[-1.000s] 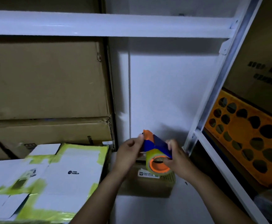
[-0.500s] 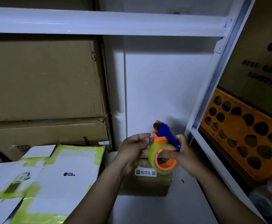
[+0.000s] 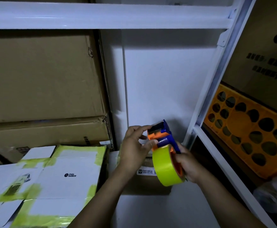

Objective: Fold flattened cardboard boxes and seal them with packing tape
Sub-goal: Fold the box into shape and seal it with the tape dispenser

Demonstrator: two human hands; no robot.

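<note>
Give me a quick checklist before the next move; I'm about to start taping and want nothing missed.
1. Right hand grips tape dispenser: ok.
2. Left hand pinches the dispenser's orange head: ok.
3. Loose tape end pulled free: cannot tell.
4. Small brown box lies on the shelf under the dispenser: ok.
5. Box flaps folded shut: cannot tell, the hands hide them.
</note>
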